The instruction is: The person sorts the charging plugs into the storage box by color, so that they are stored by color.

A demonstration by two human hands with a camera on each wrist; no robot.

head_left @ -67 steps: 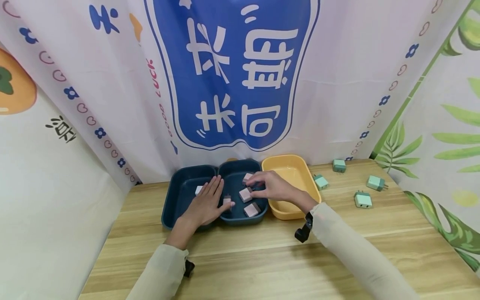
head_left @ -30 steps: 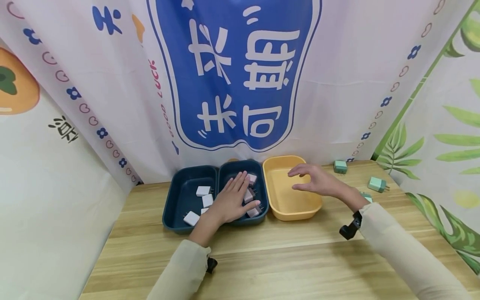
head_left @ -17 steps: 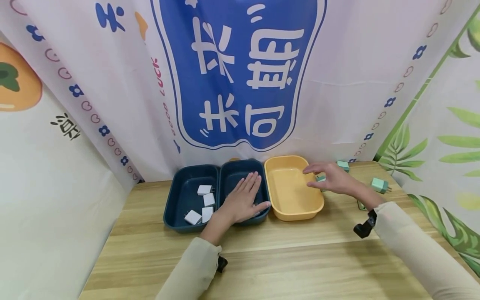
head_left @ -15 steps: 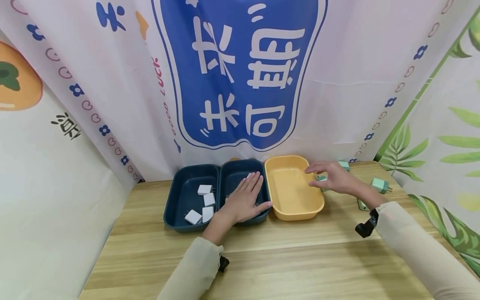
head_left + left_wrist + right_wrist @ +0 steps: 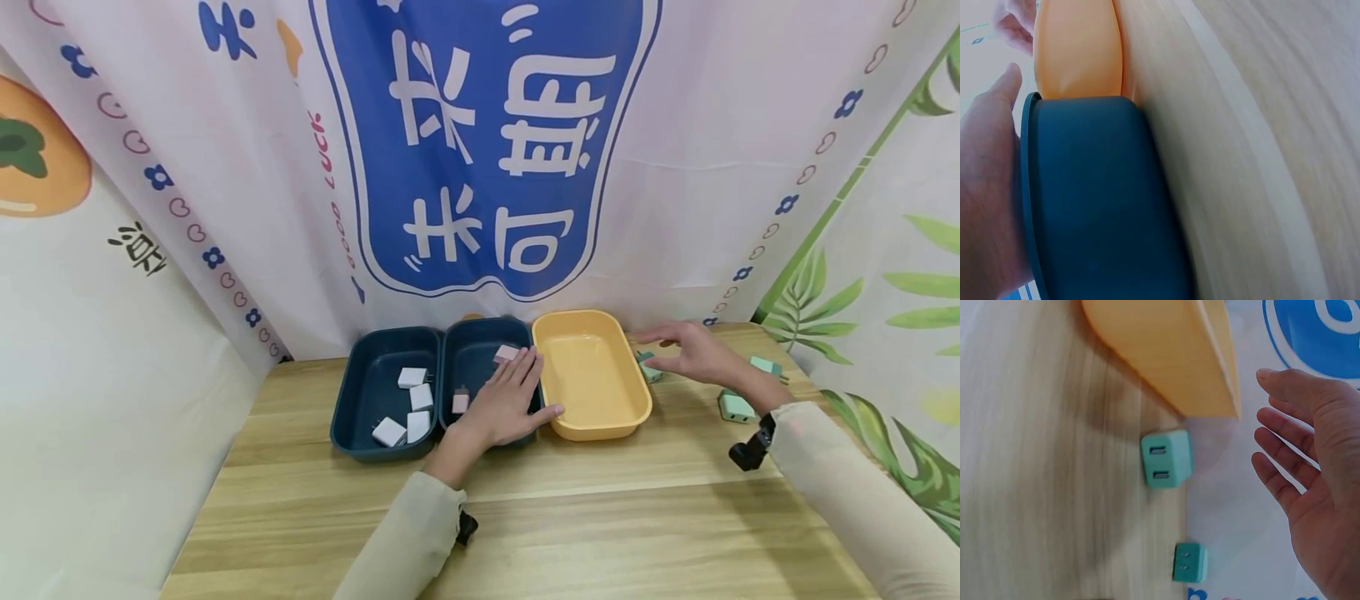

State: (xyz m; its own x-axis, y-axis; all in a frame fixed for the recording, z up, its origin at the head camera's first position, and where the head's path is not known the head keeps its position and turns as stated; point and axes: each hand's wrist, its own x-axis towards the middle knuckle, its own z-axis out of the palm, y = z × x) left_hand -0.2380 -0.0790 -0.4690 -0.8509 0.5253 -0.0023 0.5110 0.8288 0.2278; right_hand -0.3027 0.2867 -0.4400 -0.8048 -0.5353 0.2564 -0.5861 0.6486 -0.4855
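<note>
My left hand point(image 5: 506, 408), palm down with straight fingers, lies over the right part of the middle dark blue tray point(image 5: 468, 329). In that tray a pink charger plug point(image 5: 460, 402) and another pink plug point(image 5: 506, 354) show; the hand hides the rest. To the right, my right hand point(image 5: 697, 357) hovers with thumb and fingers spread and nothing between them. Close by its fingertips a green charger plug point(image 5: 649, 368) lies beside the yellow tray point(image 5: 640, 408). In the right wrist view, the right hand point(image 5: 1310, 450) is apart from the green plug point(image 5: 1166, 459) with two USB slots.
The left dark blue tray point(image 5: 348, 417) holds several white charger plugs point(image 5: 389, 432). More green plugs, one point(image 5: 737, 407) under the right wrist and one point(image 5: 767, 365) behind it, lie on the wooden table point(image 5: 600, 517). A printed curtain point(image 5: 675, 208) hangs right behind the trays.
The right hand has left the pink plugs in the middle tray and moved right, past the yellow tray to the green plugs. The left hand has slid right from the left tray over the middle one.
</note>
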